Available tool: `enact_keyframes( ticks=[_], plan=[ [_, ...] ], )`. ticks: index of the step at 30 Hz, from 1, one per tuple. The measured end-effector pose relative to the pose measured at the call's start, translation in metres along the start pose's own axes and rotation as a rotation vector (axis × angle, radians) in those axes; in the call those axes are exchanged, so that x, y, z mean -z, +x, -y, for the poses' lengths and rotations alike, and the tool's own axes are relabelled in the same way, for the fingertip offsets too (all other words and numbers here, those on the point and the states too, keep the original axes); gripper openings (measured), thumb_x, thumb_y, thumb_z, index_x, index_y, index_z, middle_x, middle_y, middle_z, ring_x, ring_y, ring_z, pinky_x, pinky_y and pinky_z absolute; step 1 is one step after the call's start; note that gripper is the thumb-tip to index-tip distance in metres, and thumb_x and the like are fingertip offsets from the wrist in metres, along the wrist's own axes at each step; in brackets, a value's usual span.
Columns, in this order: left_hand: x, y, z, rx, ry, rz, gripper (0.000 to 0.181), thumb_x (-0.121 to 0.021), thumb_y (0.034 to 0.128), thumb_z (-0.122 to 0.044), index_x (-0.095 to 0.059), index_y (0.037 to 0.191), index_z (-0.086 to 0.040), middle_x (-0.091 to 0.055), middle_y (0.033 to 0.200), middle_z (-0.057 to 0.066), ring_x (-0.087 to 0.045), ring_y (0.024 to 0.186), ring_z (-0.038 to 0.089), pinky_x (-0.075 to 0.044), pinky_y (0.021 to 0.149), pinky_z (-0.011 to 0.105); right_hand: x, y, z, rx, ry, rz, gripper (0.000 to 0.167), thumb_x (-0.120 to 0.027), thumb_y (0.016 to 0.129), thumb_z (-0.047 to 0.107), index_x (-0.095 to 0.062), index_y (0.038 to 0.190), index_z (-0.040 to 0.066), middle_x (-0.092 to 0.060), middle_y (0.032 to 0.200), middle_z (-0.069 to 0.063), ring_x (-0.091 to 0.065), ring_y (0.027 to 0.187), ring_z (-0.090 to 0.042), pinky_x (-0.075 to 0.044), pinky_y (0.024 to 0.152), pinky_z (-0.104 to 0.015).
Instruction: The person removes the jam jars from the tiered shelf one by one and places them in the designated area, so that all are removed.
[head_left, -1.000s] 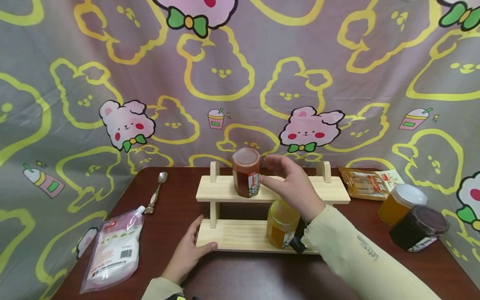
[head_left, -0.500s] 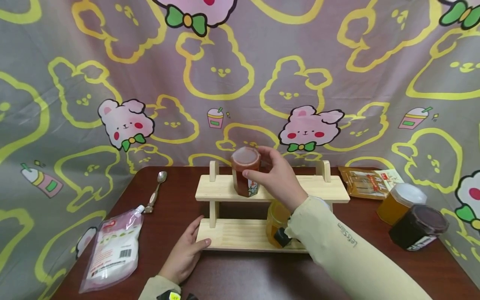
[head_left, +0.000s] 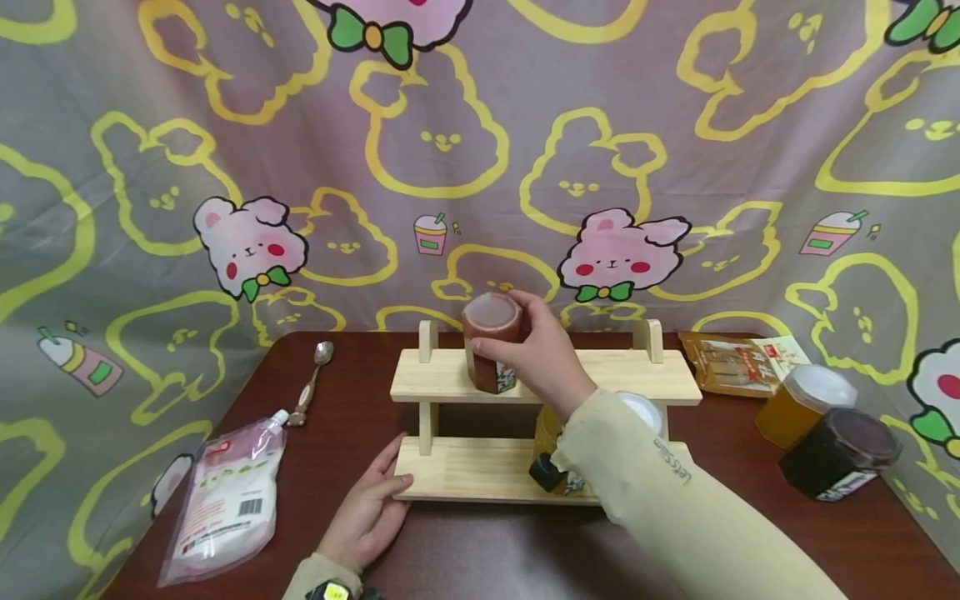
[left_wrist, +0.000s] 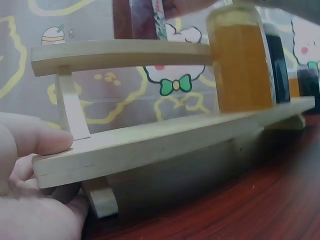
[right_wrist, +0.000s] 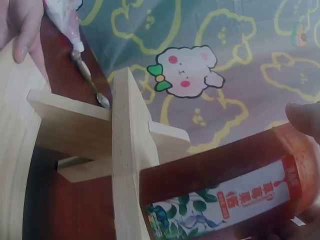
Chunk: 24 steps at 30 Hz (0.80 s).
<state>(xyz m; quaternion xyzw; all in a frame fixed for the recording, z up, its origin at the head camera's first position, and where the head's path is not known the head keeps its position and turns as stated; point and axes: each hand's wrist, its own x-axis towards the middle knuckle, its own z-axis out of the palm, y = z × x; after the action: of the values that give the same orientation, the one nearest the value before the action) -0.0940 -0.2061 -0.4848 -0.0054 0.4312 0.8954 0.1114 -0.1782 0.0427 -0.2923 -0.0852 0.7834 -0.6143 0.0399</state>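
The red jar (right_wrist: 220, 195) stands upright on the upper shelf of the wooden rack (head_left: 465, 467), left of the rack's middle, and its base appears seated on the board. The right hand (head_left: 543, 350) is clamped on the upper part of the jar, thumb across the near side, fingers round the right and far sides.

Handling: treat the jar as stiff, probably glass, filled, and heavy for its size. Its smooth walls may slip; a drop or knock could break it. Hold the faceted body below the top, thumb and fingers opposed; do not rely on the rim alone.

The left hand (head_left: 367, 512) grips the left end of the rack's lower shelf, well apart from the right hand. An amber jar (left_wrist: 240, 70) stands on that lower shelf; a white-topped container (head_left: 641, 408), partly hidden by the sleeve, is to its right.

On the tabletop (head_left: 480, 550), right of the rack: a white-lidded jar (head_left: 802, 412), a dark jar (head_left: 840, 458) and a brown packet (head_left: 731, 367). Left of the rack: a spouted pouch (head_left: 225, 500) and a spoon (head_left: 311, 383).
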Motion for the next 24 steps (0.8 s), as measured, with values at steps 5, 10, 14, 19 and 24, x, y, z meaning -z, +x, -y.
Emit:
enact_keyframes(
  ticks=[5, 10, 14, 19, 24],
  plan=[
    [-0.003, -0.001, -0.001, 0.007, -0.013, -0.037, 0.079, -0.037, 0.0922, 0.017, -0.003, 0.161, -0.004, -0.002, 0.167, 0.015, -0.005, 0.151, 0.027, -0.040, 0.103, 0.021, -0.004, 0.003, 0.000, -0.009, -0.005, -0.020, 0.091, -0.086, 0.081, 0.027, -0.032, 0.154, 0.018, -0.047, 0.142, -0.005, -0.050, 0.127, -0.024, -0.045, 0.106, -0.042],
    [-0.005, 0.002, 0.004, -0.037, 0.186, -0.109, 0.078, -0.046, 0.0918, 0.013, -0.009, 0.159, 0.000, -0.006, 0.166, 0.019, -0.011, 0.149, 0.029, -0.042, 0.102, 0.021, -0.007, 0.006, -0.001, -0.014, -0.010, -0.028, 0.089, -0.086, 0.081, 0.027, -0.034, 0.153, 0.018, -0.048, 0.142, -0.005, -0.050, 0.127, -0.024, -0.045, 0.106, -0.042],
    [-0.005, 0.002, 0.006, -0.061, 0.330, -0.149, 0.077, -0.051, 0.0930, 0.010, -0.012, 0.159, 0.000, -0.007, 0.166, 0.020, -0.016, 0.148, 0.030, -0.041, 0.103, 0.022, -0.006, 0.006, 0.000, -0.022, -0.013, -0.031, 0.088, -0.088, 0.079, 0.028, -0.037, 0.151, 0.019, -0.049, 0.140, -0.004, -0.051, 0.126, -0.024, -0.046, 0.105, -0.043],
    [-0.006, 0.001, 0.008, -0.065, 0.434, -0.156, 0.082, -0.059, 0.0926, 0.007, -0.012, 0.159, -0.002, -0.015, 0.164, 0.022, -0.025, 0.146, 0.032, -0.040, 0.104, 0.023, -0.004, 0.006, 0.001, -0.009, -0.007, -0.030, 0.085, -0.089, 0.078, 0.027, -0.042, 0.148, 0.019, -0.051, 0.138, -0.004, -0.053, 0.124, -0.023, -0.047, 0.104, -0.042],
    [-0.006, 0.003, 0.010, -0.085, 0.555, -0.173, 0.093, -0.071, 0.0865, 0.004, -0.012, 0.159, -0.002, -0.030, 0.156, 0.028, -0.041, 0.136, 0.033, -0.044, 0.099, 0.022, -0.003, 0.004, 0.002, 0.004, -0.008, -0.044, 0.081, -0.089, 0.078, 0.026, -0.045, 0.145, 0.018, -0.052, 0.137, -0.003, -0.054, 0.123, -0.023, -0.048, 0.103, -0.041]
  ],
)
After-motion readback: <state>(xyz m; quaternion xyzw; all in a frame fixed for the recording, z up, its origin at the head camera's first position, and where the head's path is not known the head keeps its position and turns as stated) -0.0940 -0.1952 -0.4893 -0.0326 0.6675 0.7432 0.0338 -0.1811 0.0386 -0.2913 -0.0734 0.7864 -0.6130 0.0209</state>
